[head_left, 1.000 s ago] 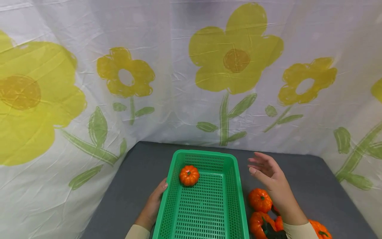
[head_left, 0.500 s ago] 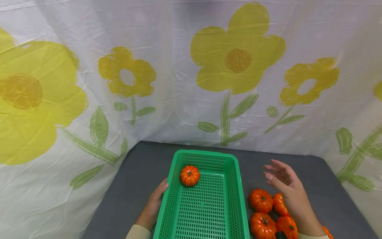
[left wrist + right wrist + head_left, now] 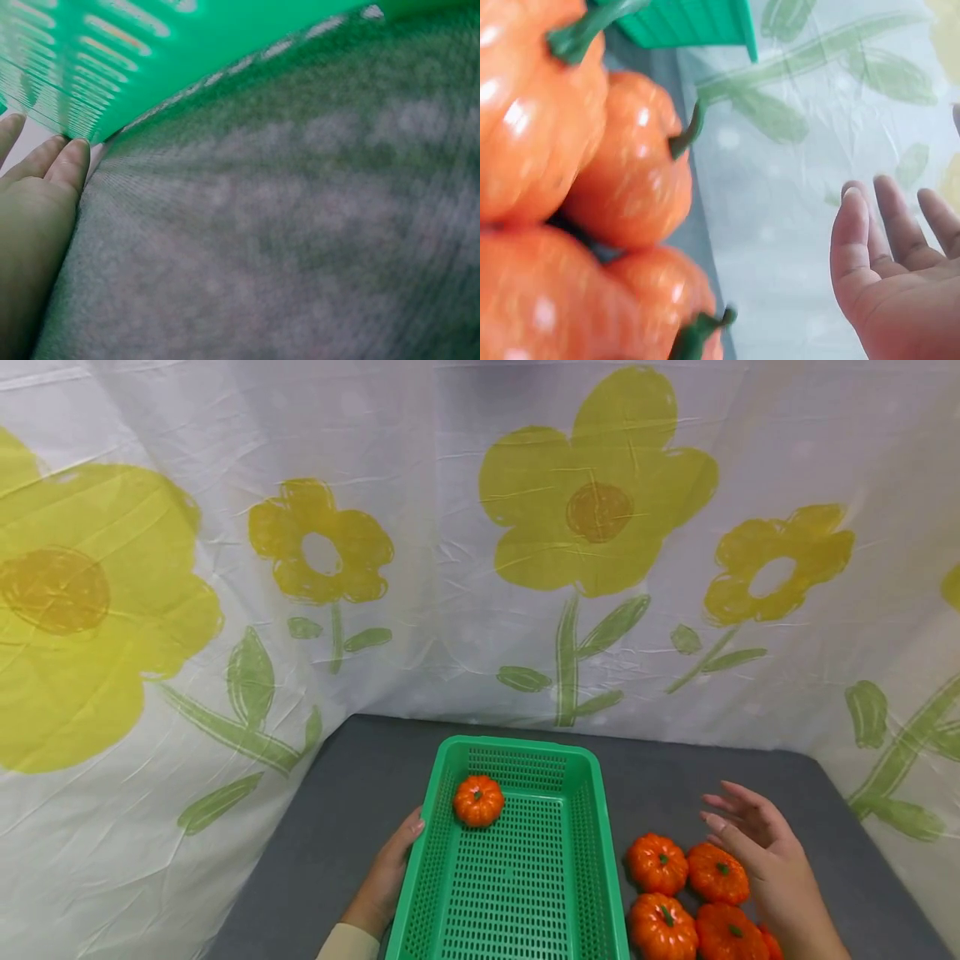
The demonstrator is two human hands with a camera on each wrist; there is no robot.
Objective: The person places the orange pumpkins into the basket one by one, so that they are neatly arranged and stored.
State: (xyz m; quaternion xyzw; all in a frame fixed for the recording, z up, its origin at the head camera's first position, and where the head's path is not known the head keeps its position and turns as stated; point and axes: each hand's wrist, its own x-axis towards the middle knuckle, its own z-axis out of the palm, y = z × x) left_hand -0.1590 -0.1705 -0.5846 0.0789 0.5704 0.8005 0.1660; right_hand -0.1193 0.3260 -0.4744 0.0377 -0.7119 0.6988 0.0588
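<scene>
My left hand touches the outer left side of a green plastic basket, thumb near the rim. In the left wrist view its fingers lie fairly straight against the slotted wall. One small orange pumpkin sits inside the basket, toward the far left corner. My right hand holds nothing; its fingers are spread and loosely bent, above and right of several orange pumpkins grouped beside the basket. In the right wrist view the pumpkins show curved green stems, with the hand apart from them.
The basket stands on a dark grey tabletop. A white curtain printed with yellow flowers hangs behind it and on both sides. One pumpkin at the group's right is partly hidden by my right arm.
My right hand has moved right and toward me, away from the basket, uncovering more of the pumpkins. The left hand, the basket and the pumpkin inside stay in place.
</scene>
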